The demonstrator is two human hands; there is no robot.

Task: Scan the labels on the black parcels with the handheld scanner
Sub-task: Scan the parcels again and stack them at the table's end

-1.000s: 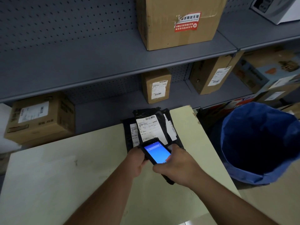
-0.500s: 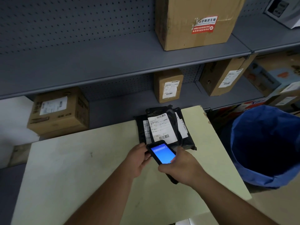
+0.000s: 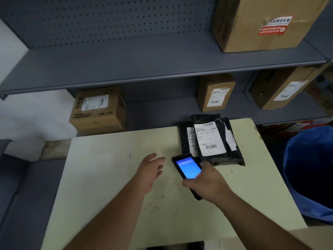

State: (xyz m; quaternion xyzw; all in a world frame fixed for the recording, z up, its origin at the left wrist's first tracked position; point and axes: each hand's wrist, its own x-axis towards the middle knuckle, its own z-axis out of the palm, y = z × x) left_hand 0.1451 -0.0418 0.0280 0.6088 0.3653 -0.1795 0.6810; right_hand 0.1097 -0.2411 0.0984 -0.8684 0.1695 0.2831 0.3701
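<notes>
Three black parcels (image 3: pixel 214 141) stacked far right on desk (image 3: pixel 111 177), top label up | one handheld scanner (image 3: pixel 188 167), screen lit blue, gripped by right hand (image 3: pixel 207 183) just near of stack | left hand (image 3: pixel 150 170) open, empty | four cardboard boxes (image 3: pixel 98 110) on shelves | one blue bin (image 3: pixel 310 170) right

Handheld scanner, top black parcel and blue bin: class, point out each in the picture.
handheld scanner (image 3: pixel 188 167), head view, on its lit blue screen.
top black parcel (image 3: pixel 219 156), head view, on its black wrapping below the label.
blue bin (image 3: pixel 295 170), head view, on its left wall.
</notes>
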